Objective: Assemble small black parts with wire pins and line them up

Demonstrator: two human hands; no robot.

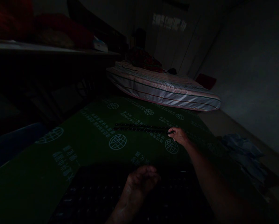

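Note:
A black keyboard (95, 189) lies in deep shadow across the bottom of the head view. My left hand (139, 183) is over its middle, fingers curled inward; whatever they may hold is hidden. Beyond the keyboard, small black pieces that look like keycaps (139, 128) are lined up in two rows on a green sheet (88, 149) with white print. At the right end of these rows, my right hand (178, 135) pinches a small black keycap (171, 133) between thumb and fingers.
A striped mattress (162, 90) is beyond the green sheet. On the left, a table (48, 48) carries red cloth or bags. Crumpled bluish cloth (242, 146) lies at the right, near the wall. A dark blue object (18, 143) borders the sheet's left side. The room is very dim.

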